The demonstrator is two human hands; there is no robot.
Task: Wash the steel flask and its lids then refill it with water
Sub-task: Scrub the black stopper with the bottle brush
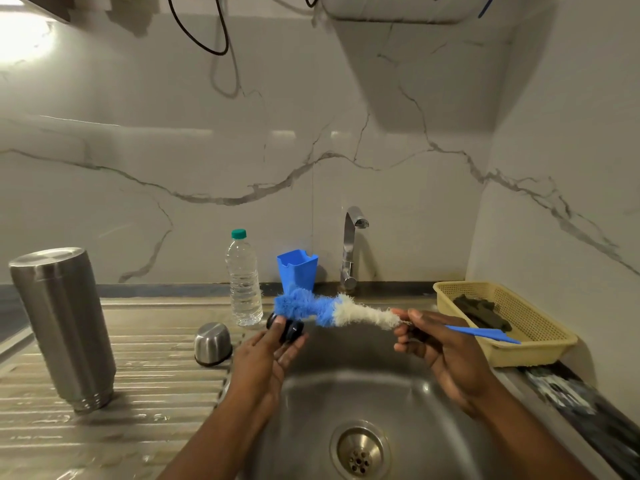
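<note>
over the sink (346, 393) your left hand (266, 355) grips the black inner lid (289, 329) while your right hand (436, 344) pinches the bottle brush (332, 310), whose bristles touch that lid. farther left, the steel cup lid (212, 344) and the steel flask (64, 327) stand upside down on the drainboard (138, 393).

The left hand (273, 355) hides part of the round black inner lid (291, 330); blue brush bristles (301, 304) cover its top.
</note>
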